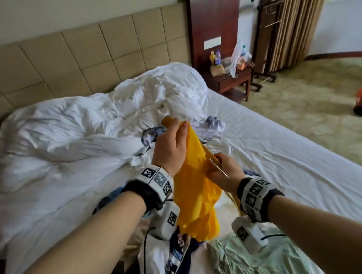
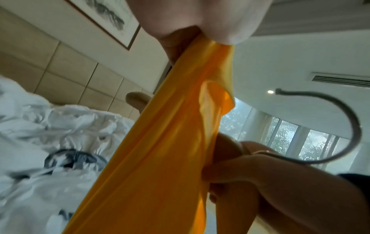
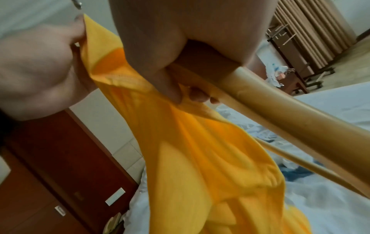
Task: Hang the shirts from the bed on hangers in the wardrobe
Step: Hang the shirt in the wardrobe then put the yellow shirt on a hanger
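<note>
Hanging bunched yellow shirt

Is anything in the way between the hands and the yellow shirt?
No. The left hand already grips the top of the yellow shirt, and the right hand holds the wooden hanger right against the cloth. The wardrobe is not in view, so the way there cannot be judged.
</note>
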### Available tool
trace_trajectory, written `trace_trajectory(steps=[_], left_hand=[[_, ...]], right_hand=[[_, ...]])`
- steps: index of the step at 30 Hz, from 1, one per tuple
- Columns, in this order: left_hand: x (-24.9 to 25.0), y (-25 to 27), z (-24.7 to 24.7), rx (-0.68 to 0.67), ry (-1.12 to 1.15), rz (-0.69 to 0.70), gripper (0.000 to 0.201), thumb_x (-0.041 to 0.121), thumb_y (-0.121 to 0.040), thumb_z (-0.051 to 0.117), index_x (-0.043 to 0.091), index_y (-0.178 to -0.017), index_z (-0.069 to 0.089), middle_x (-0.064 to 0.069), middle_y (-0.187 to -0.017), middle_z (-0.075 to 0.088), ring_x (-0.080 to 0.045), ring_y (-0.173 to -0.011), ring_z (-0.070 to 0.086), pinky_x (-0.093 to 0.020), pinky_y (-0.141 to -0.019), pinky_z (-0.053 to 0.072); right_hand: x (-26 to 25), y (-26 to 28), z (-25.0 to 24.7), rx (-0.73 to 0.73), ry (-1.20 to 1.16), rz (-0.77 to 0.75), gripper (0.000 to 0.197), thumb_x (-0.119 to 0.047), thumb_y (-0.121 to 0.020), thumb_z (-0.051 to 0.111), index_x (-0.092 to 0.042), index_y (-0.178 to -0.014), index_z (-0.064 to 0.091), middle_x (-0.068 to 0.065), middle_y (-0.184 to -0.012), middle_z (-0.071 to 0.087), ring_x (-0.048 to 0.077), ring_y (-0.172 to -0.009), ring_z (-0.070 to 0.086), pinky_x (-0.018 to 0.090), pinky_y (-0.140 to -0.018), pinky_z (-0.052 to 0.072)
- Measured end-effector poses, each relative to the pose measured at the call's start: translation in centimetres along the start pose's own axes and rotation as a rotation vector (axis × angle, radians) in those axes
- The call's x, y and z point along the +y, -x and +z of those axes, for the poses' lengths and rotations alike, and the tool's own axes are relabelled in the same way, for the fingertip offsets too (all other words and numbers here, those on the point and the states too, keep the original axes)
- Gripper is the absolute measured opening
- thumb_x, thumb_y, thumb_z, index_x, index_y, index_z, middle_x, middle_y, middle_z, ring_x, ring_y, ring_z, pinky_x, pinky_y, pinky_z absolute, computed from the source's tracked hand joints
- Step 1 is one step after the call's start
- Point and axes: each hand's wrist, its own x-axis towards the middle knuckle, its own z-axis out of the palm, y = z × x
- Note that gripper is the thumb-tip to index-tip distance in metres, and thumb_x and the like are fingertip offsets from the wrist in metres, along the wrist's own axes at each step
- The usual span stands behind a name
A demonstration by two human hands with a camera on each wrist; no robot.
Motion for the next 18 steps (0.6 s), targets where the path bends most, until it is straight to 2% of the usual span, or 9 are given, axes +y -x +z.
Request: trace_trajectory(steps=[2,4,6,8,9,11,12,16,18], left_hand=[[0.9,-1.2,-2.8,0.009,-0.081,0.053,0.036,0.034,-0.102,0.041,0.004,-0.097,0.059,0.001,-0.06,0.051,-0.02,-0.056,0.054,-0.029,-0.055,0.038],[1.0,-2.0,-5.7,0.028,-0.159,0.053,0.033,0.034,-0.103,0.042,0.007,-0.097,0.059,0.007,-0.056,0.045,-0.019,-0.051,0.049,-0.03,-0.052,0.037],[0.5,-2.3,-8.7,0.033,-0.241,0.017,0.028,0.032,-0.103,0.046,0.01,-0.098,0.062,0.011,-0.055,0.043,-0.021,-0.052,0.051,-0.028,-0.054,0.036],[0.1,-2.4,-11.3,0.001,-0.32,-0.01,0.031,0.042,-0.1,0.05,0.014,-0.094,0.063,0.008,-0.056,0.046,-0.028,-0.058,0.057,-0.03,-0.056,0.04],[0.2,-2.4,-12.4,-0.036,-0.368,-0.037,0.037,0.053,-0.095,0.05,0.018,-0.091,0.061,0.006,-0.057,0.049,-0.028,-0.06,0.058,-0.032,-0.057,0.043],[0.4,-2.6,-13.8,-0.145,-0.468,-0.129,0.048,0.071,-0.084,0.055,0.023,-0.089,0.058,0.002,-0.063,0.057,-0.021,-0.064,0.059,-0.033,-0.061,0.047],[0.5,-2.7,-14.3,-0.192,-0.498,-0.159,0.048,0.072,-0.081,0.06,0.024,-0.088,0.059,0.001,-0.068,0.061,-0.018,-0.066,0.06,-0.032,-0.063,0.048],[1.0,-3.3,-15.6,-0.196,-0.471,-0.165,0.031,0.048,-0.088,0.068,0.018,-0.078,0.064,0.0,-0.071,0.064,-0.018,-0.07,0.062,-0.029,-0.066,0.046],[1.2,-3.5,-16.2,-0.176,-0.418,-0.209,0.019,0.045,-0.087,0.07,0.027,-0.082,0.064,0.007,-0.073,0.063,-0.013,-0.071,0.061,-0.027,-0.063,0.044]], right_hand=[[-2.9,-0.2,-1.1,0.009,-0.032,-0.058,0.021,-0.032,-0.071,0.057,-0.021,-0.09,0.058,-0.004,-0.076,0.058,0.017,-0.075,0.057,0.028,-0.062,0.044],[-5.9,-0.4,-3.0,-0.002,-0.028,-0.091,0.009,-0.019,-0.079,0.06,-0.02,-0.087,0.056,-0.002,-0.072,0.056,0.017,-0.069,0.053,0.025,-0.055,0.037],[-8.7,-1.0,-5.2,0.031,0.01,-0.143,0.014,-0.017,-0.076,0.062,-0.019,-0.089,0.056,0.0,-0.073,0.056,0.019,-0.068,0.053,0.024,-0.052,0.034],[-11.3,-1.5,-6.9,0.07,0.033,-0.201,0.017,-0.023,-0.073,0.062,-0.02,-0.089,0.056,-0.001,-0.074,0.056,0.021,-0.071,0.054,0.025,-0.054,0.035],[-12.4,-1.6,-7.6,0.084,0.042,-0.234,0.018,-0.02,-0.077,0.065,-0.018,-0.094,0.058,0.001,-0.078,0.059,0.022,-0.074,0.056,0.025,-0.058,0.038],[-14.5,-1.9,-8.6,0.102,0.065,-0.287,0.024,-0.013,-0.082,0.067,-0.012,-0.105,0.061,0.005,-0.087,0.063,0.023,-0.081,0.058,0.027,-0.067,0.042],[-15.5,-1.9,-9.0,0.098,0.071,-0.31,0.025,-0.013,-0.083,0.067,-0.012,-0.108,0.062,0.006,-0.09,0.064,0.023,-0.082,0.06,0.028,-0.069,0.043],[-18.8,-1.7,-9.8,0.069,0.127,-0.407,0.02,-0.014,-0.081,0.066,-0.017,-0.099,0.06,0.002,-0.083,0.063,0.021,-0.076,0.06,0.025,-0.062,0.042],[-19.8,-1.4,-10.0,0.07,0.155,-0.452,0.021,-0.013,-0.081,0.067,-0.017,-0.1,0.06,-0.002,-0.081,0.061,0.017,-0.075,0.059,0.024,-0.059,0.041]])
